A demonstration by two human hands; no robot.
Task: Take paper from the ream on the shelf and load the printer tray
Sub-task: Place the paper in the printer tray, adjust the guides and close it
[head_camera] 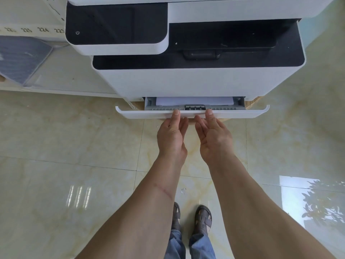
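Note:
A white printer with black top panels stands in front of me. Its paper tray sticks out a little at the bottom, with a grey inner frame and white paper lying inside. My left hand holds the tray's white front edge, thumb on top and fingers underneath. Beside it, my right hand holds the same edge the same way. Both hands sit near the tray's middle, a short gap between them. No ream or shelf is in view.
Glossy cream floor tiles spread below and to both sides. A grey ribbed mat and a white strip with printed numbers lie at the upper left. My sandalled feet stand under my forearms.

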